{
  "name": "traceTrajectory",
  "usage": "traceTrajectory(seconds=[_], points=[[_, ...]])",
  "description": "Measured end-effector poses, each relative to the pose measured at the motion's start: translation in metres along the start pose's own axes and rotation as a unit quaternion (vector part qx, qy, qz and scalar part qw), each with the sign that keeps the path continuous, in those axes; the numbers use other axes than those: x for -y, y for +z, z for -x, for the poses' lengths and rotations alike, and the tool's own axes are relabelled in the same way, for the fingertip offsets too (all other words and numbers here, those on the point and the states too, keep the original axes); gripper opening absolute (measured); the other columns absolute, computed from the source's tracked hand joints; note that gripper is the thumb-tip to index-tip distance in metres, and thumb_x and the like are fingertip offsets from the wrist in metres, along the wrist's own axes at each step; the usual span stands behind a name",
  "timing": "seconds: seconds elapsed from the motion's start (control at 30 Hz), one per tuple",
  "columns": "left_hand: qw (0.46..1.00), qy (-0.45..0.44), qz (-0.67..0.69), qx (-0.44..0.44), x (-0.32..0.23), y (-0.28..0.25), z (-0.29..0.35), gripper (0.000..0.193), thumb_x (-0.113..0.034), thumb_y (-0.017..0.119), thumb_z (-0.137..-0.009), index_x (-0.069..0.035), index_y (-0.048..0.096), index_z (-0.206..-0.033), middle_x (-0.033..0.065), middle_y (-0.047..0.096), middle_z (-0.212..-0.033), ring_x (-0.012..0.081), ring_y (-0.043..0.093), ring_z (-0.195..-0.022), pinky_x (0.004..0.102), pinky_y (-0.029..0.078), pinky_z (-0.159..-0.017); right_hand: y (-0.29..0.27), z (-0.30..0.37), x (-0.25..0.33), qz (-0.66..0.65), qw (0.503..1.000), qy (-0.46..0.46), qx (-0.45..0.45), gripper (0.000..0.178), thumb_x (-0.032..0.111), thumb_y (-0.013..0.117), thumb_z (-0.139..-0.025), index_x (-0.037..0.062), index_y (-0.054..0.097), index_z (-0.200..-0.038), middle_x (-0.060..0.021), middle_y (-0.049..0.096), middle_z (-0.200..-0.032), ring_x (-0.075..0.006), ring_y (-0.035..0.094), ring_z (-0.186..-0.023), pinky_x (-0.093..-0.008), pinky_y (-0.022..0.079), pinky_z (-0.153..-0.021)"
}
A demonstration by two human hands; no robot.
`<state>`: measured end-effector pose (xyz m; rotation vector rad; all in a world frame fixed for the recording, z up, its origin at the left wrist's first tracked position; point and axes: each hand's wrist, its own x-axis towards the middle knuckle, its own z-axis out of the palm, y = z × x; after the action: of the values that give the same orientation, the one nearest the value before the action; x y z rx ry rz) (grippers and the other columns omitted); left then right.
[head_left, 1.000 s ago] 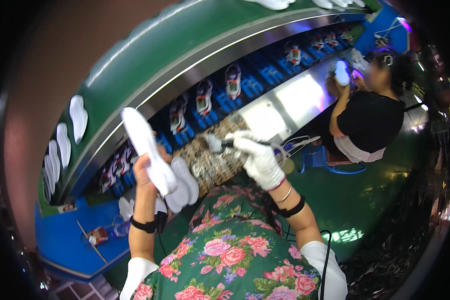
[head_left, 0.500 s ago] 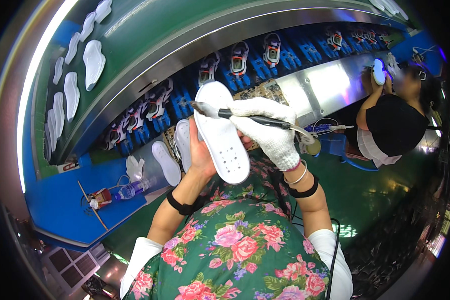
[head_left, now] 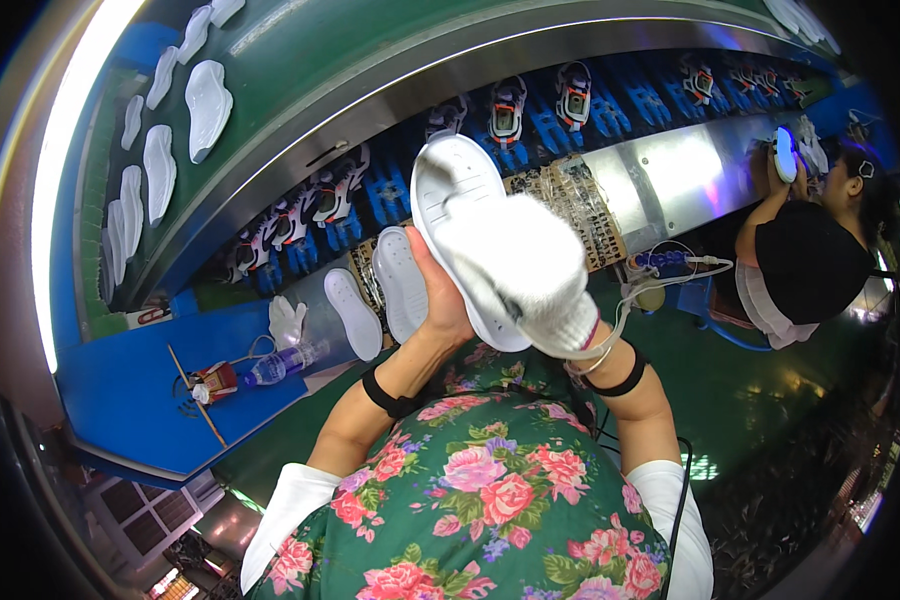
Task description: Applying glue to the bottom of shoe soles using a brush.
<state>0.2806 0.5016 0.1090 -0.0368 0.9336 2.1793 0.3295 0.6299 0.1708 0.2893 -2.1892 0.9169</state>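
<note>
A white shoe sole (head_left: pixel 457 178) is held up in front of my apron, tilted, its inner face with small marks partly showing. My bare left hand (head_left: pixel 442 300) grips its left edge from below. Across its lower half lies my right hand (head_left: pixel 525 265) in a white knitted glove, closed on a dark-handled brush whose pale tube (head_left: pixel 625 300) trails off to the right. The glove hides most of the brush, and the bristles cannot be made out. Beside my left hand lie another pale sole (head_left: pixel 400 285) and a white perforated sole (head_left: pixel 352 315).
Ahead, shoe uppers (head_left: pixel 507 110) stand in blue holders along a line under a metal-edged shelf. Several white soles (head_left: pixel 208 110) lie on the green shelf. A bottle (head_left: pixel 275 367) and white glove (head_left: pixel 287 320) lie on the blue table (head_left: pixel 130 400). A co-worker (head_left: pixel 815 245) sits at right.
My gloved hand has turned and moved down over the sole, covering the brush tip seen before. The sole has tilted, and the whole view has shifted slightly.
</note>
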Motion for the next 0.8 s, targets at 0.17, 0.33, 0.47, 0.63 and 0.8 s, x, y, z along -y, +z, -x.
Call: traceTrajectory(seconds=[0.17,0.33,0.47,0.63,0.8], points=[[0.999,-0.008,0.036,0.008,-0.005,-0.006,-0.001,0.092,-0.081,0.025,-0.093,-0.012,0.036,-0.152,0.0112,0.050,-0.146,0.0273,0.052,-0.132,0.0426,0.041,-0.112,-0.005,-0.004,-0.005,-0.107,0.991,0.052,-0.067,0.023,0.000,0.077,-0.076,0.0052,0.077,-0.098,-0.0130,0.075,-0.093,-0.0279,0.072,-0.084,-0.0343,0.057,-0.074],[0.999,-0.021,0.022,0.037,-0.004,-0.017,0.001,0.088,-0.078,0.028,-0.095,-0.012,0.034,-0.154,0.0103,0.049,-0.147,0.0262,0.051,-0.132,0.0424,0.040,-0.113,-0.004,0.009,-0.004,0.001,1.000,-0.001,0.024,0.029,0.004,0.076,-0.076,0.0065,0.076,-0.105,-0.0128,0.074,-0.103,-0.0288,0.071,-0.088,-0.0367,0.057,-0.080],[0.998,0.040,-0.035,-0.030,-0.006,-0.016,-0.001,0.091,-0.080,0.024,-0.094,-0.012,0.034,-0.153,0.0107,0.050,-0.145,0.0265,0.051,-0.131,0.0422,0.042,-0.111,-0.014,0.006,-0.003,-0.161,0.986,0.042,0.029,0.026,0.005,0.077,-0.075,0.0068,0.077,-0.101,-0.0105,0.075,-0.097,-0.0262,0.071,-0.083,-0.0358,0.057,-0.076],[0.998,0.027,0.025,0.045,-0.011,-0.015,-0.003,0.088,-0.078,0.023,-0.096,-0.012,0.034,-0.153,0.0114,0.050,-0.146,0.0279,0.051,-0.132,0.0440,0.041,-0.112,-0.012,0.013,-0.006,-0.072,0.997,0.007,-0.015,0.024,0.003,0.077,-0.077,0.0050,0.076,-0.101,-0.0138,0.074,-0.100,-0.0265,0.071,-0.085,-0.0357,0.057,-0.078],[0.999,0.014,0.011,-0.035,-0.011,-0.025,-0.003,0.093,-0.083,0.024,-0.092,-0.011,0.039,-0.149,0.0138,0.058,-0.133,0.0285,0.060,-0.116,0.0438,0.049,-0.101,-0.015,0.022,0.001,-0.219,0.972,0.071,0.049,0.023,0.009,0.075,-0.079,0.0069,0.076,-0.102,-0.0082,0.075,-0.095,-0.0277,0.070,-0.082,-0.0377,0.056,-0.076]])
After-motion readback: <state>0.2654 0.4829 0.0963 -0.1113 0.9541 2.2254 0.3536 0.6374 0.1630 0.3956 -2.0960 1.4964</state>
